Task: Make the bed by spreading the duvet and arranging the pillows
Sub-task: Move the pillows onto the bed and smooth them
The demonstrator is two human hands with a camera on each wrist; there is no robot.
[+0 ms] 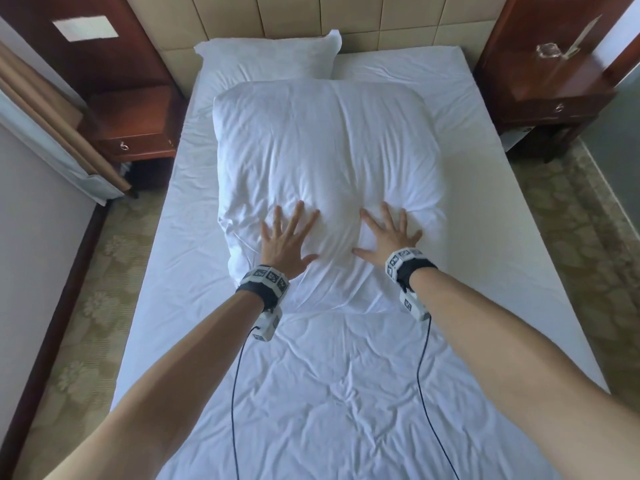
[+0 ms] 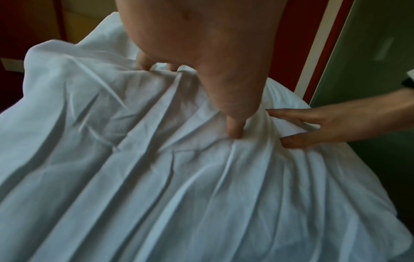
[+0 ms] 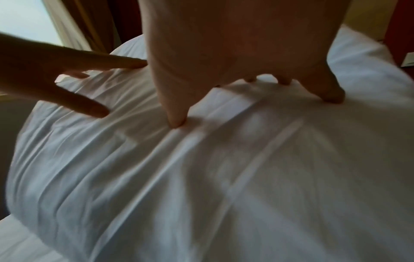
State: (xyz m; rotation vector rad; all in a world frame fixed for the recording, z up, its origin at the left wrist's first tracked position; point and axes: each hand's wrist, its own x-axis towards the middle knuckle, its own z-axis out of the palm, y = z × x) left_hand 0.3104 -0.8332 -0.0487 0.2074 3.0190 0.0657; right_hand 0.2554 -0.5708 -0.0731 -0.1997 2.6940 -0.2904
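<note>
A dark wooden nightstand (image 1: 135,133) stands left of the bed (image 1: 502,237), with a white pillow (image 1: 266,57) at the headboard's left side. The left hand (image 1: 285,242) and right hand (image 1: 389,235) press flat, fingers spread, gripping nothing, on a second pillow (image 1: 325,150) lying mid-mattress. Another nightstand (image 1: 550,84), holding a glass ashtray (image 1: 550,51), stands right.

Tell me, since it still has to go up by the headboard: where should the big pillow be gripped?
Probably by its two near corners, from the foot end: the big pillow lies lengthwise, and both hands press flat near that edge.
</note>
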